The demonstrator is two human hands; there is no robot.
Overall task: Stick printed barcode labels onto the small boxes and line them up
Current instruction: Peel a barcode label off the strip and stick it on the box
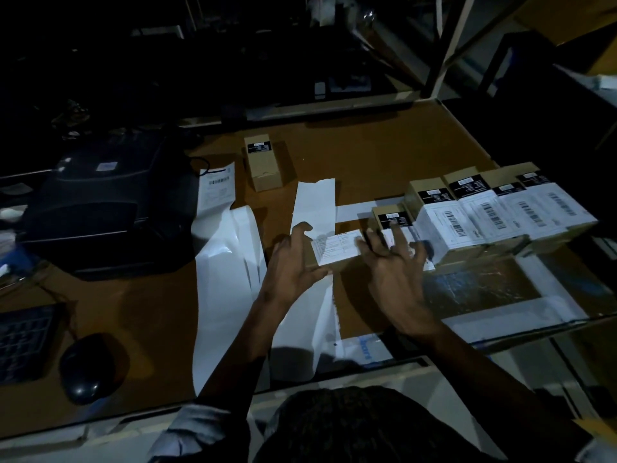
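Observation:
A small brown box (334, 259) lies on the table in front of me with a white barcode label (337, 248) on its top. My left hand (293, 262) grips the box's left end, thumb below and fingers curled above. My right hand (394, 262) lies flat with spread straight fingers, pressing the label's right part. To the right, a row of labelled boxes (494, 215) stands side by side. One more brown box (263, 165) stands alone at the back.
White backing strips (230, 262) trail across the brown table (384, 155). A black label printer (100, 202) sits at left, with a printed label (217, 188) beside it. A mouse (86, 365) and keyboard (23, 342) lie at lower left.

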